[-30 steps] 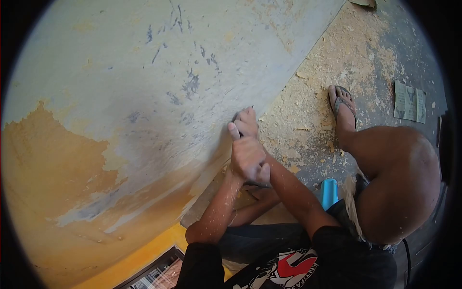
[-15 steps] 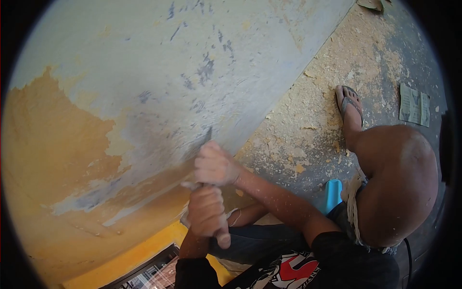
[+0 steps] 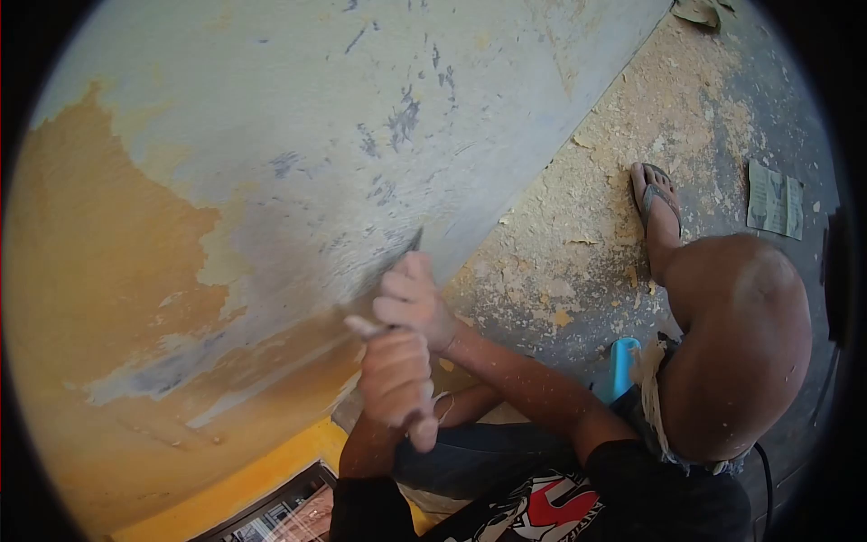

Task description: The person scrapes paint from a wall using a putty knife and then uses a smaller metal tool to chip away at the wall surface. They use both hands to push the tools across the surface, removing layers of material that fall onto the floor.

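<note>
My right hand point(image 3: 411, 294) is closed around a scraper, whose dark, narrow blade point(image 3: 416, 240) sticks out past the fingers towards the wall point(image 3: 298, 208). The handle is hidden by my fingers. Just below, my left hand point(image 3: 396, 375) is also closed, close against the right, apparently around the rear of the same tool; the hands' overlap hides its grip. Around the blade, the wall is pale grey-white with dark scratches. Peeling orange-yellow paint point(image 3: 117, 217) covers its left part.
Paint flakes point(image 3: 542, 244) litter the floor along the wall. A sandalled foot point(image 3: 655, 194) and a bent knee point(image 3: 750, 316) are at right, near a sheet of paper point(image 3: 775, 200). A light-blue object point(image 3: 623, 369) lies beside the thigh. A framed picture point(image 3: 280, 510) is at bottom left.
Both hands have shifted slightly right together, and the blade has moved up and right along the wall. The view has tilted a little. The grip looks the same.
</note>
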The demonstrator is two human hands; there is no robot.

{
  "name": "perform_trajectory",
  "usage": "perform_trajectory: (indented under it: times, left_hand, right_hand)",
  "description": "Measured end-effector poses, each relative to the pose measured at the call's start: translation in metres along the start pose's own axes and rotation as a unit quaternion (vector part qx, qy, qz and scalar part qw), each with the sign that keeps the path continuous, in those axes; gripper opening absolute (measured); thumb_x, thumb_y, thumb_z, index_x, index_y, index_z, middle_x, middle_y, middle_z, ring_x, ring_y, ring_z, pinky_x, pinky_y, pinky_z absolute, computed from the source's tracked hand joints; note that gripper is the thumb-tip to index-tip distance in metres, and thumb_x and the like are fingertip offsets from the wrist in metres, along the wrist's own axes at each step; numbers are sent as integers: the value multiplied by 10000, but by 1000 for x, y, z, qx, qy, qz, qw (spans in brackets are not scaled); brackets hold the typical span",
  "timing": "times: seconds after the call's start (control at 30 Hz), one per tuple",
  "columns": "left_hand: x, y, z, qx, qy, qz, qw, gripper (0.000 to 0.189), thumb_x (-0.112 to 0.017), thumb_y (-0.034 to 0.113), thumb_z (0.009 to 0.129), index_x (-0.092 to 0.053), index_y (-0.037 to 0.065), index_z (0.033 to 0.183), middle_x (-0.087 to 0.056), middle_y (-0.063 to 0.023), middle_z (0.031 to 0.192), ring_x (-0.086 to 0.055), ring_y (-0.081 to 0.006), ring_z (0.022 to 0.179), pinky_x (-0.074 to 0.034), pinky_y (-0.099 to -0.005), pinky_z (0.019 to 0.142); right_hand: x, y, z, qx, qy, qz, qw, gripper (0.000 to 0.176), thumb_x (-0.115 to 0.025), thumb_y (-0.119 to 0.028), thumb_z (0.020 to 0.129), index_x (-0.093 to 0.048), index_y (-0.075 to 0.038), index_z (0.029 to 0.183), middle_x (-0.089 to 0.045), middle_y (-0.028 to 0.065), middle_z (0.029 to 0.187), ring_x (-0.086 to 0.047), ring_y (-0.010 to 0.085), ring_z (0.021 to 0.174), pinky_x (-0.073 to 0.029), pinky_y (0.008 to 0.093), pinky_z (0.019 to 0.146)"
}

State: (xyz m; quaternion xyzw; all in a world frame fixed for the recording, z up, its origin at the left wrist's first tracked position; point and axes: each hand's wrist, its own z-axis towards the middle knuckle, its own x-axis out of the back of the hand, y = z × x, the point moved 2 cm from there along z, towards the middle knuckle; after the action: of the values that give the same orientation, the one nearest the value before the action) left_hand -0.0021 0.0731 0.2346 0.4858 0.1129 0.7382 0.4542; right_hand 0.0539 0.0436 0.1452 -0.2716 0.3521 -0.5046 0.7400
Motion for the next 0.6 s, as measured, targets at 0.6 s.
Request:
perform_trajectory:
  times: [0.6]
  left_hand:
    - [-8, 6, 3, -65, -98, 41, 992, 435, -489, 247, 927, -343, 98, 546, -298, -16, 531, -337, -189, 420, -261, -321, 431]
  right_hand:
    - [-20, 0, -9, 31, 70, 41, 996, 411, -767, -108, 751, -382, -124, 607, -330, 29, 644, -371, 251, 616, -299, 409, 605]
